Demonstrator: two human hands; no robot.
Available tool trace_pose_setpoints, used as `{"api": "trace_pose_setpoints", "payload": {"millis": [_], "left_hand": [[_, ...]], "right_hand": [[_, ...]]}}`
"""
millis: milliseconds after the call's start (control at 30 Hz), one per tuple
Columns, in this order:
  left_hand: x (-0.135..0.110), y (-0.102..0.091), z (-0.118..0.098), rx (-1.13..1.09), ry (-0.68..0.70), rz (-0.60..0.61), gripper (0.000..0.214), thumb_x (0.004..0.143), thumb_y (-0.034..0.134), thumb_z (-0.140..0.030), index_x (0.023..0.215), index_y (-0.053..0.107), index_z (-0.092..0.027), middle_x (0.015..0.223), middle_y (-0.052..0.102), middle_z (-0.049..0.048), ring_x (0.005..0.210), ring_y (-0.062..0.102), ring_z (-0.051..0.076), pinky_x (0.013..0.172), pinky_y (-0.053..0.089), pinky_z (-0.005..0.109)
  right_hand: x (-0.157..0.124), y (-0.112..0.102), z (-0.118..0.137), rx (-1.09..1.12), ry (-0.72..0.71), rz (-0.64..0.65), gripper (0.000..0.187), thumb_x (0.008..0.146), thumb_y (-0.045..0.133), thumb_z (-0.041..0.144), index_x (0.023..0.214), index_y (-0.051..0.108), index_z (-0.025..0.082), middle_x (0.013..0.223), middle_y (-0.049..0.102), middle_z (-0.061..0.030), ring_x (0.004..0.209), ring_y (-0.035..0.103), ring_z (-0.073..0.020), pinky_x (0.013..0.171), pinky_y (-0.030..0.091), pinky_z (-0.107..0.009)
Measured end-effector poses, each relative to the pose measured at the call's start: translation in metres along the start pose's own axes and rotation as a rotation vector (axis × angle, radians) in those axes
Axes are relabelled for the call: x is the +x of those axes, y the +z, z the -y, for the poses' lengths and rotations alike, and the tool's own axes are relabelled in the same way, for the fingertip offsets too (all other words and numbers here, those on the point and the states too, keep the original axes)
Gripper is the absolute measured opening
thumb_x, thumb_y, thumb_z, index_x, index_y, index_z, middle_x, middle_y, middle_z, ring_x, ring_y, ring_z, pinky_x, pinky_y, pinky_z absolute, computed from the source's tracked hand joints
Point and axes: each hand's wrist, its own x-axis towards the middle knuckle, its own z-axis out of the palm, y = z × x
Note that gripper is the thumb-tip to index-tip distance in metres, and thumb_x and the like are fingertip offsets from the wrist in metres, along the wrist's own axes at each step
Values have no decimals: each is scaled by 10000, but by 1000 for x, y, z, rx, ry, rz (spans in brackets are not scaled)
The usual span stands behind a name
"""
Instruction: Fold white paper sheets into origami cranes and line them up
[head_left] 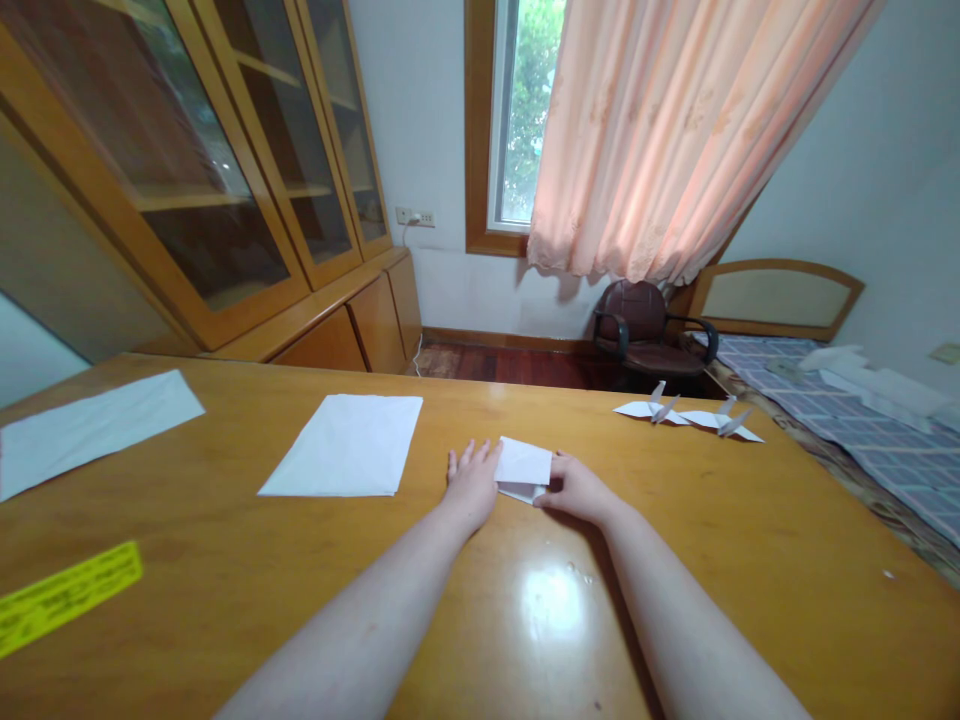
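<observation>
On the table (262, 570), left hand (472, 490) lies fingers spread at the folded paper (523, 462)'s left edge, right hand (577, 490) pinches its right edge, paper cranes (654, 410) sit farther right.

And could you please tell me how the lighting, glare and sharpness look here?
Head view: daylight in the window, bright glare on the tabletop nearer than the folded paper; head view: a dark shadow beside the right forearm; head view: lettering on the yellow strip too blurred to read; head view: cabinet leaning steeply, probably from lens distortion or camera tilt.
</observation>
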Motion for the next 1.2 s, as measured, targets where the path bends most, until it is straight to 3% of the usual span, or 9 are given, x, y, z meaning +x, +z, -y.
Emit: {"api": "trace_pose_setpoints", "payload": {"millis": [100, 233, 433, 567, 633, 767, 900, 1033, 1200], "left_hand": [[0, -1, -1, 9, 7, 25, 719, 741, 388, -82, 1418, 235, -269, 1480, 275, 41, 1365, 172, 283, 1081, 96, 567], [-1, 1, -1, 8, 55, 19, 719, 741, 376, -75, 1410, 247, -304, 1497, 229, 17, 1369, 159, 283, 1081, 88, 568], [-3, 3, 0, 27, 123, 54, 674, 768, 363, -98, 1396, 273, -326, 1506, 202, -3, 1373, 135, 285, 1078, 53, 579], [-3, 6, 1, 32, 144, 47, 655, 774, 376, -133, 1393, 278, -324, 1500, 220, -7, 1374, 130, 285, 1080, 38, 577], [-3, 7, 2, 32, 151, 41, 639, 778, 377, -148, 1387, 295, -324, 1495, 236, -11, 1373, 132, 285, 1084, 34, 570], [-4, 6, 1, 21, 152, 50, 592, 796, 381, -211, 1376, 319, -314, 1494, 236, -2, 1375, 130, 281, 1089, 35, 560], [-9, 1, -1, -8, 171, 82, 595, 794, 438, -369, 1372, 319, -294, 1496, 226, 30, 1375, 124, 295, 1088, 31, 567], [-11, -2, -5, -37, 158, 21, 523, 812, 433, -476, 1297, 421, -282, 1469, 293, 37, 1366, 156, 304, 1083, 49, 579], [-8, -4, -6, -29, 54, -93, 313, 858, 411, -363, 1115, 545, -246, 1294, 521, 44, 1307, 305, 262, 1086, 120, 553]], "right_hand": [[-1, -2, -2, -4, 5, 8, 243, 641, 689, 283, 882, 699, 246, 989, 698, -25, 974, 593, -232, 986, 307, -427], [-4, -2, -3, -16, 24, -53, 164, 742, 573, 295, 807, 699, 212, 871, 705, -24, 864, 610, -207, 893, 380, -371], [-3, 3, -17, -203, 194, -351, 438, 869, 400, 370, 532, 589, 165, 545, 582, -30, 566, 532, -151, 608, 398, -271], [2, 7, -20, -267, 203, -466, 305, 857, 441, 372, 758, 645, 168, 782, 660, -72, 766, 588, -192, 725, 435, -307], [4, 11, -19, -247, 156, -402, 292, 847, 463, 350, 1007, 632, 174, 1060, 646, -100, 999, 569, -208, 886, 405, -341], [4, 20, -12, -283, 145, -148, 552, 828, 491, 365, 1347, 391, 205, 1418, 374, -102, 1311, 320, -222, 1077, 184, -450], [4, 23, -6, -326, 166, 28, 675, 806, 511, 424, 1406, 278, 223, 1474, 256, -87, 1367, 187, -223, 1096, 53, -477], [3, 21, -1, -344, 196, 68, 743, 790, 508, 503, 1417, 253, 197, 1485, 213, -103, 1373, 162, -233, 1097, 31, -471], [3, 25, 5, -359, 210, 106, 764, 800, 486, 537, 1431, 198, 216, 1493, 182, -99, 1379, 133, -243, 1085, -5, -506]]}}
